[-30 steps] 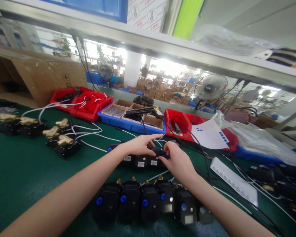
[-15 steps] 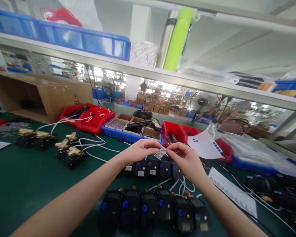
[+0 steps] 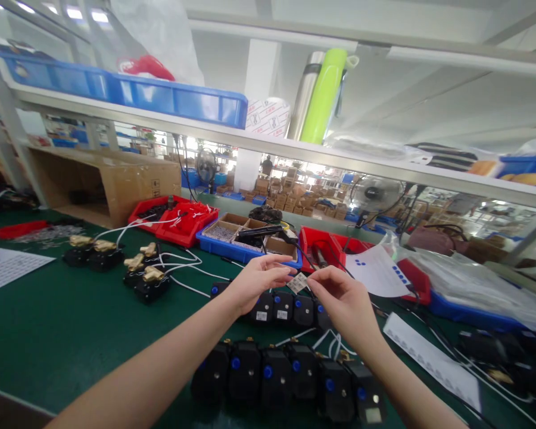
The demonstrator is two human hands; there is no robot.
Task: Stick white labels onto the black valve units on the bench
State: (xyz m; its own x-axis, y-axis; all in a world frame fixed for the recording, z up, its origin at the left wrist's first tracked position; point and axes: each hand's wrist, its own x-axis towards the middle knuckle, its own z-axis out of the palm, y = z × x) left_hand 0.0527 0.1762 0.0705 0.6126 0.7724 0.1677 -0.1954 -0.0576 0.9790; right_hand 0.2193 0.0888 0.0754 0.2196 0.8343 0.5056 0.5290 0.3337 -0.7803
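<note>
A small label is pinched at its edge between the thumb and fingers of the right hand and is held up over the back row of black units. The left hand is held just beside it, fingers loosely extended; whether the label is touched by them cannot be told. The front row is set nearer the body, the blue tray beyond the hands.

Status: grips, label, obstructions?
Right grip: pinching small pale rectangular printed label at one side. Left grip: loosely open beside label, contact unclear. Black boxy units just below in view; nothing seen blocking label.
</note>
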